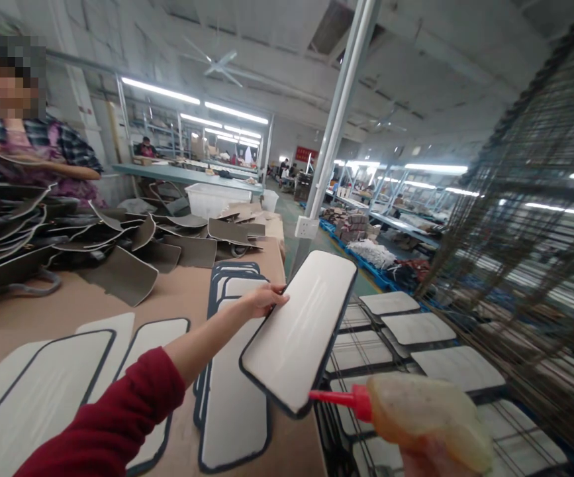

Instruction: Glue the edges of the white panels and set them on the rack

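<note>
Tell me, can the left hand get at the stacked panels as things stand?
Probably not without letting go: the left hand grips the tilted white panel, though the stacked panels lie close by.

Large workshop, one long room. Ceiling (440,30) pale grey, high. One fan (220,65) at left, a second fan (387,124) farther back, small. Tube lights (160,91) bright white, in rows toward the far end. Metal post (342,109) slants across the middle, white socket box (306,227) on it. Left: pale wall (102,66), long blue-green bench (182,173). Far end: red banner (305,154). Floor (291,215) greenish. Right: tall wire mesh (539,146), blurred. Near: brown tabletop (185,281).
</note>
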Available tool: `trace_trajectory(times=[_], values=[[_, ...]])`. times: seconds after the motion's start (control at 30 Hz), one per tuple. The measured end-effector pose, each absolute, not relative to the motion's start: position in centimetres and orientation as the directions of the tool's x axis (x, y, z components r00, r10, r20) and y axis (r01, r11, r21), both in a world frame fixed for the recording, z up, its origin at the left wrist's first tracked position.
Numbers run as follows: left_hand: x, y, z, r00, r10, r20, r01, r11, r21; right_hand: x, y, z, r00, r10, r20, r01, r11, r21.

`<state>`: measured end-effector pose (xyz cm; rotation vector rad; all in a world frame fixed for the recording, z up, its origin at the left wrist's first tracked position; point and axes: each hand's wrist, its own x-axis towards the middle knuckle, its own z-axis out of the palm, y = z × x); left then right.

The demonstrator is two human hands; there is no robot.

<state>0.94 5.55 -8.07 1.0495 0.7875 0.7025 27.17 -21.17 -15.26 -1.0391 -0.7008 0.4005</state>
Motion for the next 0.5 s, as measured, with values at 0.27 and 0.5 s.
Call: trace_trajectory(times=[0.27, 0.5], values=[[3.1, 3.3, -9.1, 0.650, 0.760, -0.017, -0.142, 0.144, 0.979, 28.0, -11.6, -7.4, 0.813, 0.468, 0.346, -0.039, 0.638, -0.769], [3.9, 2.4, -8.4, 0.676, 0.737, -0.004, -0.158, 0.151, 0.976, 28.6, -10.3, -10.4, 0.799, 0.420, 0.430, 0.103, 0.609, -0.787]])
